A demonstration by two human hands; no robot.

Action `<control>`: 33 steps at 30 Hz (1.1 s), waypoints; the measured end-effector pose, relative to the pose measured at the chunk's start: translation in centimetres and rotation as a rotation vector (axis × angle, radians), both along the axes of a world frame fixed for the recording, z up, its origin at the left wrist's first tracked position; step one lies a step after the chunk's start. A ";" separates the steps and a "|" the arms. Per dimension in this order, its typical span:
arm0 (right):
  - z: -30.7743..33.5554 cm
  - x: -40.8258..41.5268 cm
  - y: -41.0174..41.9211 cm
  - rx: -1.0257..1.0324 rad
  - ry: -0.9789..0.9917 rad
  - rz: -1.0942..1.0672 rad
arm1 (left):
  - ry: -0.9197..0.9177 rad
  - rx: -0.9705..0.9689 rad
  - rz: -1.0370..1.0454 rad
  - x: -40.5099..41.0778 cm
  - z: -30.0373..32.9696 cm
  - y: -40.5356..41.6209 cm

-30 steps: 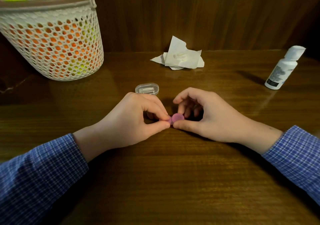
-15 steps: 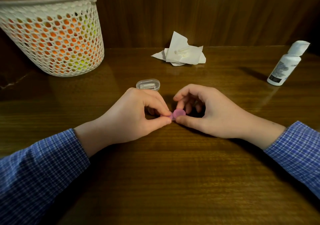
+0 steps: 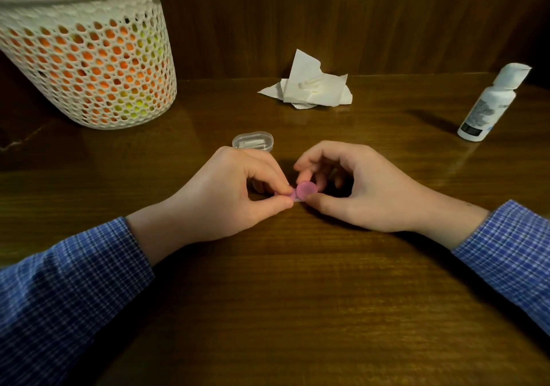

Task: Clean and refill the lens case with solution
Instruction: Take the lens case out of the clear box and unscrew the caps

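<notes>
Pink and small, the round plastic lens case (image 3: pixel 303 191) is sitting low over the wooden worktop (image 3: pixel 297 296), and I am pinching its left end with my left hand (image 3: pixel 226 198) while my right hand (image 3: pixel 354 189) is curling thumb and fingertips round the round cap. I am judging that a hard twist could be making the tiny case slip and skid off. The white plastic solution bottle (image 3: pixel 488 105) is standing well apart, so refilling is meaning a long reach.
</notes>
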State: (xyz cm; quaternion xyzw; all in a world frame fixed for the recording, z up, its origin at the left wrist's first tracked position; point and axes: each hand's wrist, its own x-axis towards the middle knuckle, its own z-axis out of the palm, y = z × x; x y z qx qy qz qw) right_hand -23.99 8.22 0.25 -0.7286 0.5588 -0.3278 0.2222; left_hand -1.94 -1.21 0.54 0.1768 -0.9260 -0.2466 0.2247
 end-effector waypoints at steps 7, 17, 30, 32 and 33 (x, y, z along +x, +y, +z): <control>0.0 0.0 0.0 -0.010 0.024 -0.012 | 0.003 -0.003 0.005 0.0 0.0 0.0; 0.0 -0.1 0.2 0.009 -0.012 0.011 | 0.000 0.010 0.007 0.0 -0.1 -0.1; 0.0 0.0 0.2 0.022 -0.002 0.009 | 0.006 0.007 0.011 0.0 -0.1 0.0; 0.0 0.1 0.2 0.011 0.023 -0.009 | 0.005 0.007 0.007 0.0 0.0 0.0; 0.0 0.1 0.1 0.004 0.036 -0.024 | 0.004 0.006 0.006 0.0 0.0 0.0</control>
